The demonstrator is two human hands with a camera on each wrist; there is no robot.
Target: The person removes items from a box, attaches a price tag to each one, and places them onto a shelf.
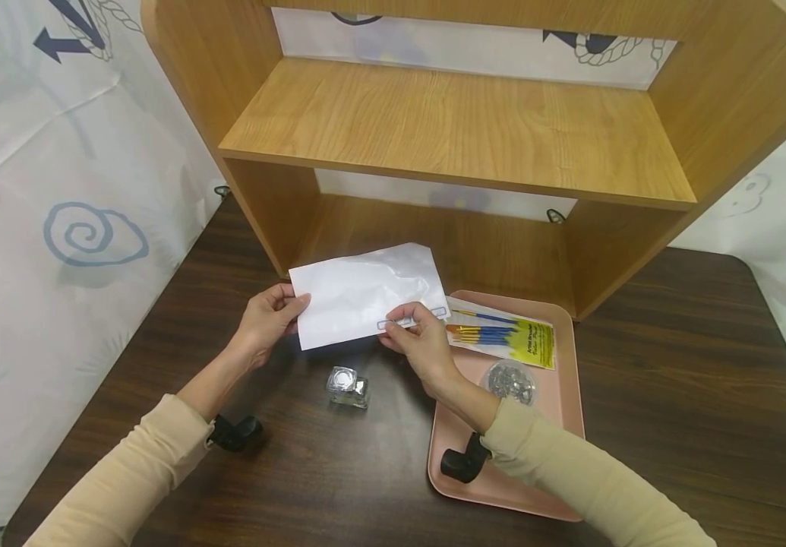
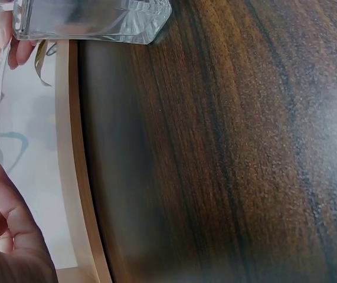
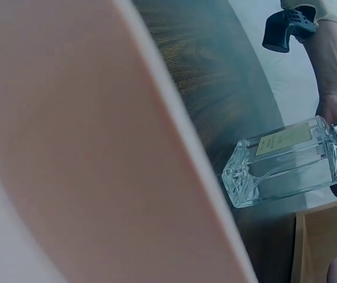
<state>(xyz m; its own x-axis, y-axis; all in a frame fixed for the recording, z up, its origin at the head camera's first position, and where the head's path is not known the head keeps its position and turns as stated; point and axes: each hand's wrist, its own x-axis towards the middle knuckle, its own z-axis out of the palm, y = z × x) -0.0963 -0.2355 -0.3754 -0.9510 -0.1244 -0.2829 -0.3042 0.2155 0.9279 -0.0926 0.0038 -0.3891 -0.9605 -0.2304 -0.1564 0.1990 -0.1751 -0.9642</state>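
Presently, a white sheet [image 1: 358, 292] is finger-pinched by left hand [image 1: 266, 323] and right hand [image 1: 425, 349]; below their fingers, a bottle [image 1: 348, 389] is seen.

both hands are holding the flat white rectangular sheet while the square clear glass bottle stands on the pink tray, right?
Only the place is wrong: the head view shows the square clear glass bottle on the dark brown table, beside the pink tray. The left hand and right hand do hold the flat white rectangular sheet.

Glossy, paper-like packet [image 1: 348, 292] — smooth glass bottle [image 1: 348, 390] — wood-grained table [image 1: 673, 395]
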